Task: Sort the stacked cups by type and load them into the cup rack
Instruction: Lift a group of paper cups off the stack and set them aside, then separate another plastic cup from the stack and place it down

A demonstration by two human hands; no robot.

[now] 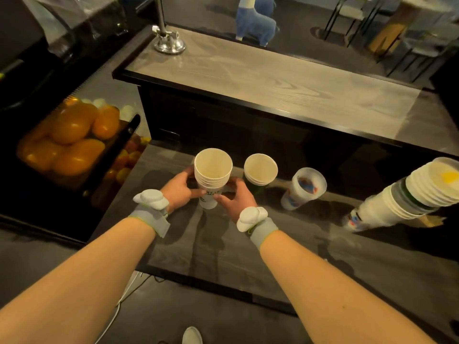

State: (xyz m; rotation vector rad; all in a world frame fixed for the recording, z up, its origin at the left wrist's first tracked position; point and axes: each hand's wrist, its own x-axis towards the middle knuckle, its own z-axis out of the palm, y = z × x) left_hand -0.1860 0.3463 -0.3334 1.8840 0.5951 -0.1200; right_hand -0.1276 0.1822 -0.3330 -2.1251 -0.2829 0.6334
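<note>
Both hands close around a stack of white paper cups [213,178] standing on the dark counter [248,244]: the left hand [177,191] cups its left side, the right hand [234,198] its right, fingers [221,197] wrapped low on the outermost cup's printed wall. Each wrist carries a grey band with a white sensor pod [152,199].

The step in hand appears to be the sorting itself, with this white stack steadied or squared up as one type. No cup rack is visible, so loading looks not yet begun. The next move likely calls for a firm two-handed lift that keeps the nested cups upright, or for peeling cups off one at a time.

The held stack shows a cream interior, several tight rims nested below the top lip, and green print near the base. Just right of the grip stands a shorter paper stack with a green outer cup [260,170]. Further right sits a frosted plastic cup [304,188] with coloured print, and well beyond it a tall mixed stack [407,194]. Left of the grip, off the counter, a bin holds oranges [72,140].
</note>
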